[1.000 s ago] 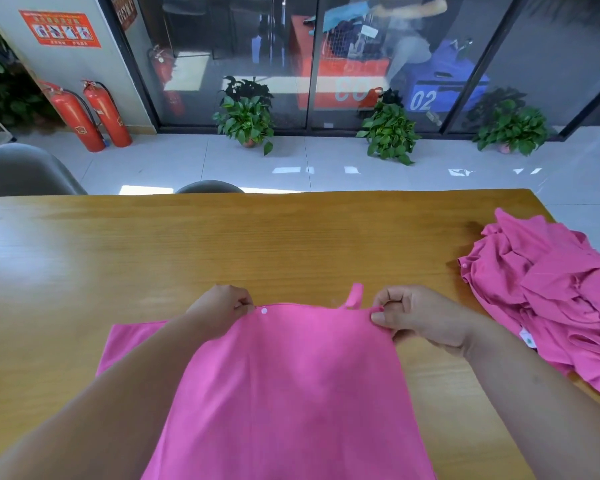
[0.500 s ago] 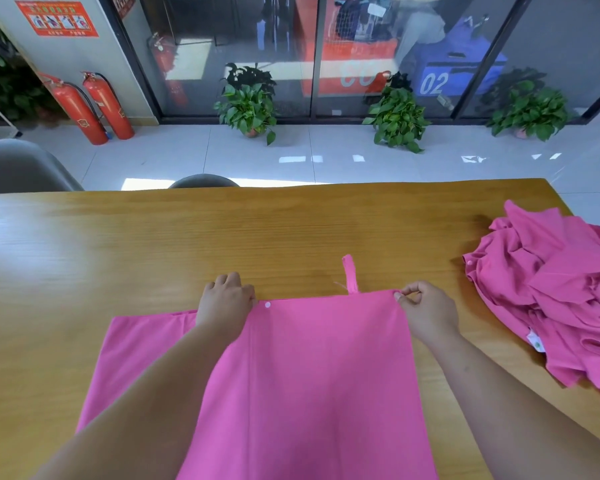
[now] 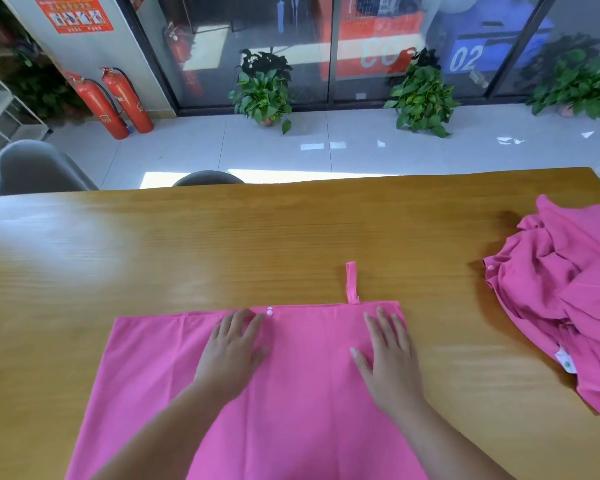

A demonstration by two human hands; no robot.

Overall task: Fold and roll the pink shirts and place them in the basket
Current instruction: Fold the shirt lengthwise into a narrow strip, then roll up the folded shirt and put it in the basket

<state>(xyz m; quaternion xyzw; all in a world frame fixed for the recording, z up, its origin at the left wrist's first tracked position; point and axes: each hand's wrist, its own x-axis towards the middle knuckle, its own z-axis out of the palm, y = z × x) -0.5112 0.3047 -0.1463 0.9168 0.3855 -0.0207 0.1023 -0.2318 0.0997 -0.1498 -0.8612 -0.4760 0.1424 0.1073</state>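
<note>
The shirt [image 3: 291, 393] lies spread flat at the middle of the worktop's [image 3: 222, 244] near edge and runs off the bottom of the view. Its far hem makes a straight line across the wood. A small white button [image 3: 269, 310] sits on the hem, and a narrow pink strip [image 3: 351, 282] pokes out toward the far edge.

The left hand [image 3: 232, 351] rests palm down just beside the button. The right hand [image 3: 388, 358] rests palm down near the hem's right corner, just below the strip. Each grip is released, with straight fingers [image 3: 383, 320] pressing on the cloth and nothing pinched. This looks like smoothing before the next fold.

A crumpled pile [image 3: 561, 299] of pink shirts waits at the right edge, well apart from the flat one. The basket is not in view.

The cloth looks thin, light and limp, with no stiffness of its own. It probably slides easily on the smooth wood and holds whatever wrinkle is pressed into it. Flat palms suit the smoothing. For a fold, the best hold is likely a pinch at the hem corners or along a side edge, catching every layer together. Lifting it from the middle would let the sides sag and bunch. When rolling, the strip and button may make a lump, so it is safer to tuck them inside.
</note>
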